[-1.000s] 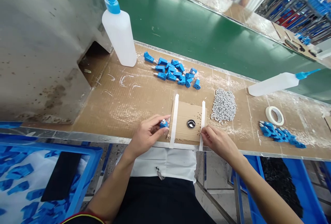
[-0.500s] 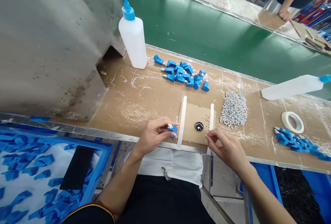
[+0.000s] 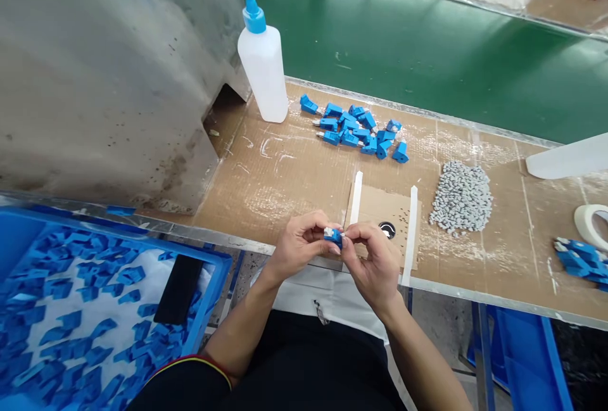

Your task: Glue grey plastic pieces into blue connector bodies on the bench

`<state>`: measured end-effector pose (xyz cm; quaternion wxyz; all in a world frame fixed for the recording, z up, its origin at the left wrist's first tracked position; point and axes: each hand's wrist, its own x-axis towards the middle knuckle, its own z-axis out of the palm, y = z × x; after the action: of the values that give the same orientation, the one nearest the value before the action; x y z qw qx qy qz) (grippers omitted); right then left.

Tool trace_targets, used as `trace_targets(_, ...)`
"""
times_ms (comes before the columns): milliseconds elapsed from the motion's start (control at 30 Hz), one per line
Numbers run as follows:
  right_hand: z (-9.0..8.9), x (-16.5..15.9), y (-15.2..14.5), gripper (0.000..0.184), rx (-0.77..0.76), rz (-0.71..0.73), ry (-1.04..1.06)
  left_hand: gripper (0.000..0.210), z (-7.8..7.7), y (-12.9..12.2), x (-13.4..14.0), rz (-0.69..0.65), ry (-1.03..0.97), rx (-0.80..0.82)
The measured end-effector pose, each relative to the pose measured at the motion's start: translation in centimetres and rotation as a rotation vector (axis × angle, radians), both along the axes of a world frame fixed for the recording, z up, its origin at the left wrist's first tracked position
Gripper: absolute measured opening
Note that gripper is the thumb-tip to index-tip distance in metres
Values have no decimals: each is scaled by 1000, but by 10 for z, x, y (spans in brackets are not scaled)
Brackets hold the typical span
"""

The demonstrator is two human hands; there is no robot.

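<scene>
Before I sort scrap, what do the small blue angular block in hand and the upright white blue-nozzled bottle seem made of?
Small blue angular block: probably plastic, fairly matte, judging by its even, solid colour; its pale end is too small to judge.
Upright white bottle: likely plastic, smooth; its milky, even wall suggests this.

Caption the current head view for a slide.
Left hand grips a small blue part while the right hand touches its end at the front edge of a cardboard-covered bench.
</scene>
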<state>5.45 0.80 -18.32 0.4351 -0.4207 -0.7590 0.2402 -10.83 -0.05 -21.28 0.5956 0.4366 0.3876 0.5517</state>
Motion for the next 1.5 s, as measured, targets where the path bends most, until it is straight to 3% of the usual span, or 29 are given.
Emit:
trace_targets(433,4,5,4,13,-38,93,-10,30,1,1,1,3,50,35)
trace_targets(767,9,16,3,14,-150,176,-56,37,2,1,-4,-13,247,97)
trace_targets(967,5,16,-4,14,-131,118,2,33,1,-1,-3,-22,251,128)
trace_targets(1100,1,15,-10,9,-120,81,107,28,3,0,0,87,184,126)
trace_targets(1267,-3,13,-14,21,-149,96,92,31,10,-5,9,86,87,74)
trace_targets(1400,-2,10,-13,22,-52,-45,71,53,19,-16,24,116,99,-42)
trace_targets(1500,1,5,-15,24,68,-121,67,51,24,-20,32,197,152,-98)
